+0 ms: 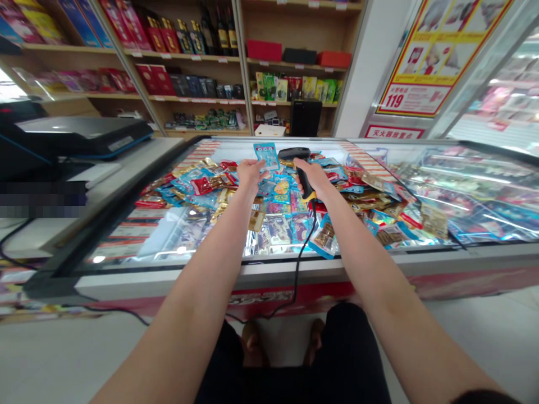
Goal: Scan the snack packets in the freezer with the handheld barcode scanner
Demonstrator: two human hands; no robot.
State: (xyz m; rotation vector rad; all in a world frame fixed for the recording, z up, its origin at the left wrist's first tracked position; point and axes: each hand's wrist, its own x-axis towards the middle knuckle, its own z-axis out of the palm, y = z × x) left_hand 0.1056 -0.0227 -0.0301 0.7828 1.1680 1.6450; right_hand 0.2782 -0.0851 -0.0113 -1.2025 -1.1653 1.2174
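My left hand (249, 171) holds up a light blue snack packet (266, 156) above a heap of snack packets (278, 202) on the glass lid of a chest freezer (295, 269). My right hand (314, 178) grips the handle of a black barcode scanner (295, 154), whose head sits right beside the held packet. The scanner's black cable (298, 264) hangs down over the freezer's front edge toward the floor.
A grey counter (138, 163) with a black till unit (84, 134) stands at the left. Wooden shelves (202, 56) with boxes and bottles line the back wall. A second glass-topped freezer (484, 185) adjoins at the right. My dark-clothed legs (303, 365) show below.
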